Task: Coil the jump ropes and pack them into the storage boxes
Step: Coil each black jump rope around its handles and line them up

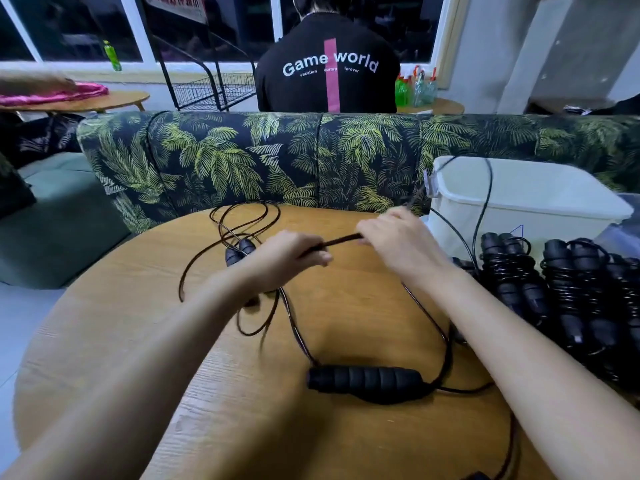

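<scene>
Left hand: fingers curled round a stretch of jump rope. Right hand pinches the same stretch, taut between the two above the tabletop. Handles lie nearer, cord trailing in loose bends. Judgement: hold even tension, lay equal loops, clear crossings first. Coiled ropes sit right, beside the white storage box.

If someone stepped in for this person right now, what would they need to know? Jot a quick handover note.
Left hand and right hand both pinch a stretch of cord, taut between them above the table.
One handle lies nearer the person; another uncoiled rope lies farther back.
Done: coiled ropes piled at right.
Left: coil the loose ones, pack everything into the white box.
</scene>
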